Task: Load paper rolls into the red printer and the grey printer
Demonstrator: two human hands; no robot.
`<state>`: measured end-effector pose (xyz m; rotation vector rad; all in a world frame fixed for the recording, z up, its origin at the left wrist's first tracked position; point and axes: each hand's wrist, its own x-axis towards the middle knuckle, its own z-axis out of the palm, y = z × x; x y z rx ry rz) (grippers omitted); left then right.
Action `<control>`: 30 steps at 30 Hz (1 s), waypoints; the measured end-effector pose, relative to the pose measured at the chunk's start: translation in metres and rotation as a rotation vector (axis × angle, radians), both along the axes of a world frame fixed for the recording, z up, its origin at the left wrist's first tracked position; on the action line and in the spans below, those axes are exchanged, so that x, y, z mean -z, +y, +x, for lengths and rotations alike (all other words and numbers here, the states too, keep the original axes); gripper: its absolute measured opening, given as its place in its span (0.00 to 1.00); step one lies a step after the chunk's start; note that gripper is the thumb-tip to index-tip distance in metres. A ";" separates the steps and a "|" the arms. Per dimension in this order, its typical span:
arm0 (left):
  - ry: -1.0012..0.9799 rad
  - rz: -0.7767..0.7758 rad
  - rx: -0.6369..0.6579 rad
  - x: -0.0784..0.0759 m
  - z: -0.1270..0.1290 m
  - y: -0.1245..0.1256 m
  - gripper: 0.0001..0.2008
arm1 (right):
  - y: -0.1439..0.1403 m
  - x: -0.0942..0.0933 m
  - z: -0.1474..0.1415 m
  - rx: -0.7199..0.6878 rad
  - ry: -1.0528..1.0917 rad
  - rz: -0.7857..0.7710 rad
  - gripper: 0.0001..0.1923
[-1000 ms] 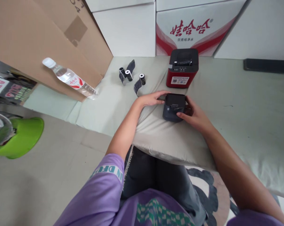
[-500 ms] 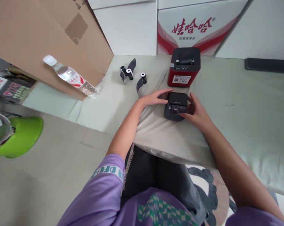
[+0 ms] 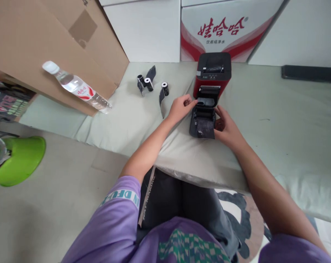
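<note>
The small black printer lies on the cloth-covered surface with its lid raised and its roll compartment exposed. A dark strip of paper hangs over its front. My left hand pinches the lid's left edge between thumb and fingertips. Against the printer's right side, my right hand grips with curled fingers, its thumb near the paper strip. Directly behind the raised lid stands a red and black printer, its lower front partly hidden.
Dark paper rolls lie left of the printers, some partly unwound; another roll is nearer. A water bottle leans by a cardboard box. White cartons line the back. A black flat object lies far right.
The black printer's lid has swung up and back, exposing the inside. My left hand moved from the printer's left side to the lid's edge. My right hand stays at the right side.
</note>
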<state>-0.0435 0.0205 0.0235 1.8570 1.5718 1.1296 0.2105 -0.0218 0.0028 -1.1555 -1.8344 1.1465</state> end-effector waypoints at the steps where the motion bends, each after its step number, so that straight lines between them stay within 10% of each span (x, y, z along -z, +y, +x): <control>1: 0.048 0.046 0.042 -0.005 0.000 -0.003 0.20 | 0.000 -0.001 -0.001 0.001 -0.004 0.010 0.65; 12: 0.378 -0.048 0.225 -0.035 0.039 -0.007 0.13 | -0.004 -0.008 -0.007 0.042 0.024 -0.020 0.68; 22: 0.344 -0.102 0.310 -0.054 0.014 -0.009 0.19 | -0.001 -0.009 -0.007 0.024 0.028 -0.005 0.65; 30: 0.027 -0.033 -0.191 -0.092 -0.093 -0.062 0.19 | 0.000 -0.008 -0.009 0.054 -0.008 -0.013 0.67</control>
